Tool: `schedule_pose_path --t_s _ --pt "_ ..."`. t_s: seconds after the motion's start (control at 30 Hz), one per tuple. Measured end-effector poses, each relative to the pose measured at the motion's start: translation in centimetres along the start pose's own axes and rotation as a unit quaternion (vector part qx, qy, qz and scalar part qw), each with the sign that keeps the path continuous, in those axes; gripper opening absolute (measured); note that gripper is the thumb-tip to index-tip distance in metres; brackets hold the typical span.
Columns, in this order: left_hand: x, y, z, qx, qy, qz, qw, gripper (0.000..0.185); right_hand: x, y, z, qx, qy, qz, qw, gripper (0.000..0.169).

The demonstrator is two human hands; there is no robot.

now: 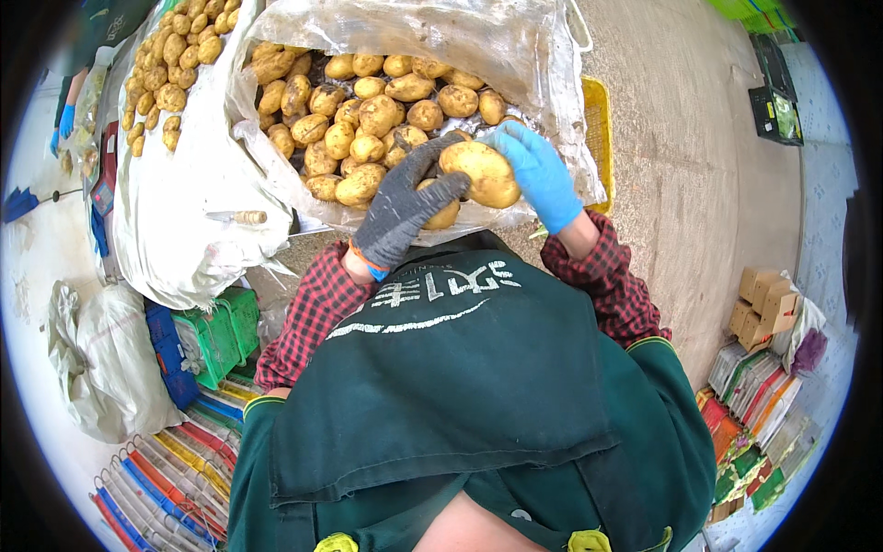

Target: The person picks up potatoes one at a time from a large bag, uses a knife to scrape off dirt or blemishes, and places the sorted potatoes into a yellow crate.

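Both my hands meet at the near right side of a plastic-lined container (476, 31) of potatoes (378, 114). My left hand (407, 200), in a dark grey knit glove, has its thumb against a large yellow potato (481, 172); a smaller potato (441, 210) lies against its palm, under the thumb. My right hand (541, 172), in a blue glove, grips the large potato from the right side. Many of the potatoes in the container carry dark soil, and the plastic lining rises around them.
Left of the container, more potatoes (172, 62) lie on white sacking (172, 207) beside a knife with a wooden handle (250, 217). A yellow crate (599, 138) shows behind the lining. Green crates (221, 331) stand at lower left. Another person's blue-gloved hands (66, 121) appear far left.
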State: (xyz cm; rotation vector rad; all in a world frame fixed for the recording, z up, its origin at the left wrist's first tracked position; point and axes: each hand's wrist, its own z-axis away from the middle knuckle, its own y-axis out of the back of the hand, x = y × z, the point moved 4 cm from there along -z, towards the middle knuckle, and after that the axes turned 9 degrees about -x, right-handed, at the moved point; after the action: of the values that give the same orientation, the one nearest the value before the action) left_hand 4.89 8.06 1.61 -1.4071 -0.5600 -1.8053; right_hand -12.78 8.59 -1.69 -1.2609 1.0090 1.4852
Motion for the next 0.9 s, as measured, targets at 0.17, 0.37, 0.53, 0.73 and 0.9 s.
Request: schedule_pose_path --t_s 0.17,0.37,0.53,0.73,0.9 --pt "1.1 0.2 0.2 0.024 -0.057 -0.096 0.993 0.056 0.9 0.5 0.9 -0.025 -0.069 -0.182 0.981 0.042" --pt "0.9 0.9 0.0 0.049 -0.153 -0.037 0.986 0.073 -2.8 -0.6 1.6 -0.028 0.074 -0.182 0.98 0.05" --pt "0.5 1.2 -0.1 0.036 -0.087 0.127 0.987 0.075 -3.9 -0.9 1.8 -0.03 0.149 -0.028 0.988 0.063" --pt "0.5 1.4 0.3 0.057 -0.107 0.134 0.983 0.074 -3.4 -1.4 1.3 -0.039 0.112 -0.168 0.979 0.059" --pt "0.2 1.5 0.4 0.044 -0.101 0.18 0.977 0.073 -3.9 -1.5 1.1 -0.017 0.173 -0.044 0.984 0.055"
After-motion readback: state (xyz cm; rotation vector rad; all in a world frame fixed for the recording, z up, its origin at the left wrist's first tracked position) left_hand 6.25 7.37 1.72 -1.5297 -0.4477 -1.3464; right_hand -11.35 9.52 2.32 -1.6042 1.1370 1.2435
